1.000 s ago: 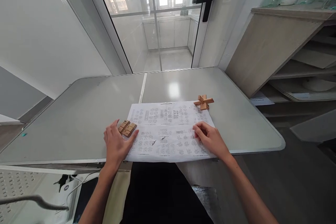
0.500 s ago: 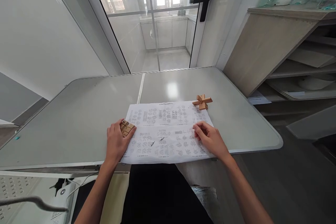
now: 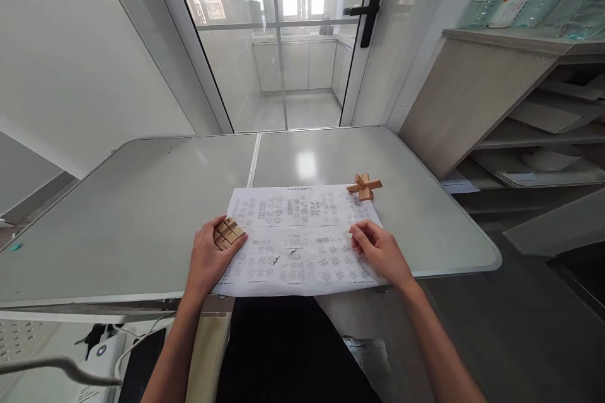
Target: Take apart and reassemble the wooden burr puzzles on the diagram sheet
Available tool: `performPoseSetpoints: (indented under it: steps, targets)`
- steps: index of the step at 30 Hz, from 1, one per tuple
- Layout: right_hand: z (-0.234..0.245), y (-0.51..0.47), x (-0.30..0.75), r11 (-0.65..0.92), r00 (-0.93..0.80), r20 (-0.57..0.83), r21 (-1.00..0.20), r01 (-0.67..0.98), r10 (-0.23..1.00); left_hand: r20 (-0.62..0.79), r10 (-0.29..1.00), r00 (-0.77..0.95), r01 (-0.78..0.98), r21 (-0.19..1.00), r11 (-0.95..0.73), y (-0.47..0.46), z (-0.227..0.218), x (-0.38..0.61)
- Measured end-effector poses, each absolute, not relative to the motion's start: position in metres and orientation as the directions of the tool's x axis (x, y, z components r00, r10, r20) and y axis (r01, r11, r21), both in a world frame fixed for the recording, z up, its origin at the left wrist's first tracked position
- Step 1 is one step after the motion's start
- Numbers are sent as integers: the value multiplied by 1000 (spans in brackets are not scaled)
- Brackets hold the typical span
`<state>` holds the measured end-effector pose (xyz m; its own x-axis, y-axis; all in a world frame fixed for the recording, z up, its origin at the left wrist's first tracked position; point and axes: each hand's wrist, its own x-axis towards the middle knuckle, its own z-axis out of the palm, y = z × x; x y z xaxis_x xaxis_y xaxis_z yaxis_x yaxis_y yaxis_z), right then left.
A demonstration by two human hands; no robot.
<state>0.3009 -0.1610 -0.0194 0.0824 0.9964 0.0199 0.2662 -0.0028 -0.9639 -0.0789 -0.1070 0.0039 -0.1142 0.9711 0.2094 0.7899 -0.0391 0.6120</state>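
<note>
A white printed sheet full of small diagrams lies near the front edge of the grey table. My left hand curls around a flat bundle of wooden puzzle blocks at the sheet's left edge, thumb and fingers on either side of it. My right hand rests on the sheet's right part with its fingers bent and nothing visible in them. An assembled wooden cross-shaped puzzle stands at the sheet's far right corner, well beyond my right hand.
A glass door with a black handle stands behind the table. A wooden shelf unit with papers is at the right. Cables and a white device lie below the table's front left.
My left hand has slid forward and closed around the wooden blocks, which it only touched before. My right hand has hardly moved on the sheet.
</note>
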Motion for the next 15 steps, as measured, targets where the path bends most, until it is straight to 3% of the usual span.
performPoseSetpoints:
  steps: [15]
  targets:
    - [-18, -161, 297, 11, 112, 41, -964, 264, 993, 223, 972, -75, 778, 623, -83, -107, 3, -83]
